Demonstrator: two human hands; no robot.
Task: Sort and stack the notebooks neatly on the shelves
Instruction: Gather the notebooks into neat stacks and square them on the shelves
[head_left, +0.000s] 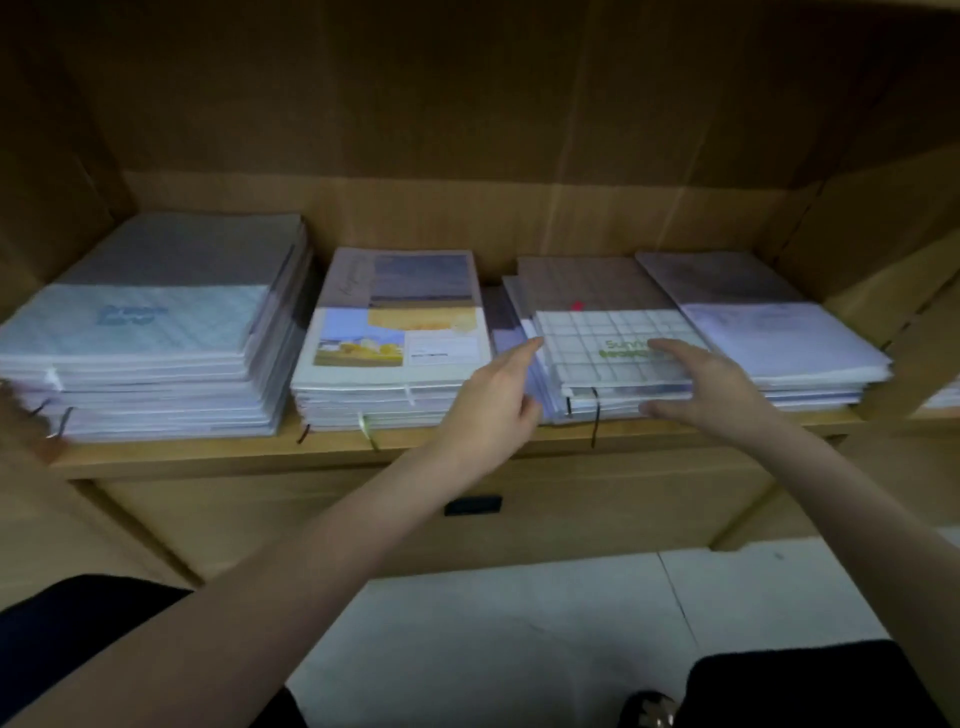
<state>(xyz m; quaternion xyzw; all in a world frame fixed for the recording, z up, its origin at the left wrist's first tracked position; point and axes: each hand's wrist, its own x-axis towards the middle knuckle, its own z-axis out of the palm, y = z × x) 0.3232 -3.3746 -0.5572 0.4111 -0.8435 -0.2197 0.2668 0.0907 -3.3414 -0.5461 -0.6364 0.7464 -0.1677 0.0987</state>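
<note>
1. Notebooks lie flat in four piles along the wooden shelf (467, 441); from my head view, the grid-cover notebook (613, 343) tops the third pile from the left, near the shelf's front edge.
2. My right hand (711, 384) grasps that notebook's front right corner, fingers over the cover and thumb below the edge, I judge so I can square it on the pile below.
3. My left hand (493, 400) is released, fingers straight, the fingertips touching the left side of the same pile, in the gap beside the landscape-cover pile (395, 358); it seems placed to push loose edges in line.
4. The pile under the grid cover looks ragged: covers at its back and left stick out askew, so this one needs tidying most.
5. The blue-cover pile (150, 353) at the far left is the tallest, and the right-end pile (779, 338) the lowest.
6. The covers look thin, smooth and glossy, perhaps plastic-wrapped; ribbon markers (595, 421) hang limply over the shelf front.
</note>
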